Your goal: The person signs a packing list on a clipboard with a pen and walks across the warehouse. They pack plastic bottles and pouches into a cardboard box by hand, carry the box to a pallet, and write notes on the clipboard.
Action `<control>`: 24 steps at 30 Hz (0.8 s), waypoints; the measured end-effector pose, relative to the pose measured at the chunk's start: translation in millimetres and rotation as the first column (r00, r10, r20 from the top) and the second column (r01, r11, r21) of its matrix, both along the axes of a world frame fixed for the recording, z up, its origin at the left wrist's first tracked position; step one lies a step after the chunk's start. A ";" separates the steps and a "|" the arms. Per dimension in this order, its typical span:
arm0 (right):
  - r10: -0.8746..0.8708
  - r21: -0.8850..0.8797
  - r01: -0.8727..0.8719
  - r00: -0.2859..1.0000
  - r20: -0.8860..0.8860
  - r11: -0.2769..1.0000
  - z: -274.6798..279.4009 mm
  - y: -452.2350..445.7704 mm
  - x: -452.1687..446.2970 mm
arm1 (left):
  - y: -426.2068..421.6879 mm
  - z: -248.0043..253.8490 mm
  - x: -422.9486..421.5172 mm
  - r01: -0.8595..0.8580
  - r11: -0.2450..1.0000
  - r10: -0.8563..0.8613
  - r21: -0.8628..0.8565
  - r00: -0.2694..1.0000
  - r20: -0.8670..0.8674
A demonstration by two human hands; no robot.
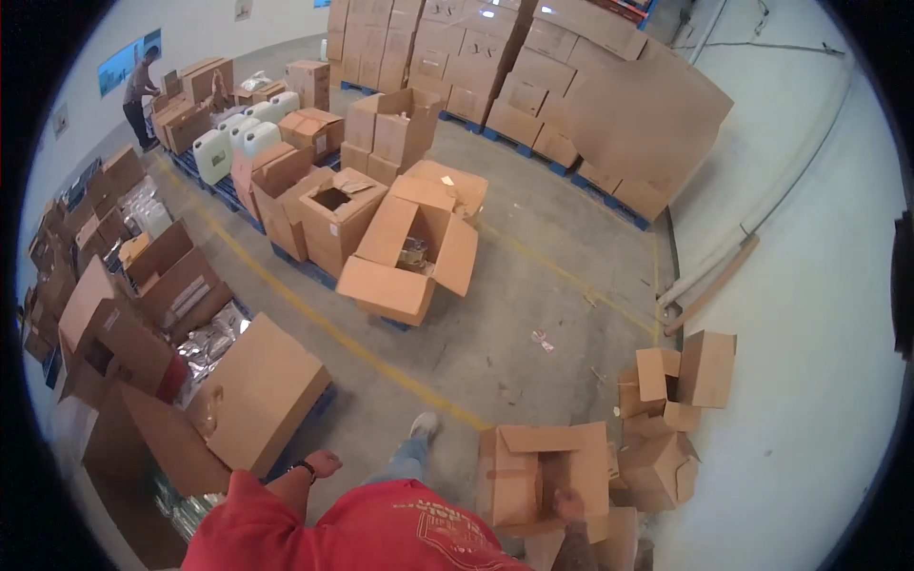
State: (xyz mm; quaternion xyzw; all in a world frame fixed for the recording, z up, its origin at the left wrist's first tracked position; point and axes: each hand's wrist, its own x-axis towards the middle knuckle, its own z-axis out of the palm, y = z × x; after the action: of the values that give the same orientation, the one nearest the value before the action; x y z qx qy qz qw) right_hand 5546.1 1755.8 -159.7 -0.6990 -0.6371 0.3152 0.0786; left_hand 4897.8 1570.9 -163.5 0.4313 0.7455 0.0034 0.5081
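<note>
My right hand (569,504) is closed on the edge of an open cardboard box (509,485), low in the view beside my right side. Its flaps stand apart and a dark gap shows inside. My left hand (324,463), with a dark band at the wrist, hangs out to the left, its fingers loosely curved and nothing visible in it. Closest to that hand is a large cardboard box (267,390) with raised flaps. Part of the right forearm crosses the lower edge of the held box.
Several brown boxes (657,466) lean against the white wall at right. Ahead, an open box (409,252) stands among others on pallets, with white jerrycans (211,155) behind. Tall stacked cartons (533,86) line the back. A person (140,95) stands far left. Litter (543,340) lies on the floor.
</note>
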 end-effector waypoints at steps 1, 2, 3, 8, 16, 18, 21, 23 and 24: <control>-0.111 0.024 0.114 0.989 -0.102 0.993 -8.1 45.7 -6.4 | 29.1 -9.2 -8.5 0.188 0.971 -0.207 -0.147 0.970 -0.124; -0.116 0.027 0.120 0.988 -0.101 0.992 -2.4 82.0 -15.5 | 56.6 -24.5 -14.0 0.194 0.970 -0.212 -0.144 0.969 -0.123; -0.067 0.090 0.084 0.981 -0.180 0.992 7.4 116.8 -27.2 | 80.5 -44.3 -13.6 0.298 0.922 -0.330 -0.248 0.939 -0.095; 0.115 0.113 -0.128 0.986 0.119 0.985 13.2 223.2 -38.9 | 262.6 -98.7 -23.6 0.468 0.882 -0.472 -0.062 0.879 -0.073; 0.641 -0.074 -0.640 0.746 0.181 0.765 -157.1 324.9 106.5 | 628.0 64.7 -6.6 -0.184 0.851 0.128 0.492 0.981 0.145; 0.672 -0.094 -0.670 0.706 0.224 0.736 -153.5 390.4 101.7 | 690.5 86.4 -3.2 -0.252 0.837 0.210 0.485 0.968 0.140; 0.715 -0.150 -0.719 0.600 0.358 0.678 -114.4 525.5 96.0 | 746.5 11.0 -4.3 -0.286 0.891 0.258 0.353 0.958 0.124; 0.741 -0.178 -0.752 0.526 0.417 0.634 -90.7 621.6 61.4 | 774.4 3.3 -2.2 -0.197 0.952 0.209 0.234 0.978 -0.026; 0.760 -0.215 -0.763 0.485 0.432 0.609 -72.5 649.6 48.4 | 772.0 6.8 5.8 -0.163 0.968 0.184 0.193 0.978 -0.095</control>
State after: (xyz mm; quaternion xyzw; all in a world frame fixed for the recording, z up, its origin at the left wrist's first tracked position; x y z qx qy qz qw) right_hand 5594.5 2405.5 -232.2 -0.3989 -0.8785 0.1300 -0.2283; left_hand 4903.6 2342.9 -156.7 0.4088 0.8044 0.0925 0.4209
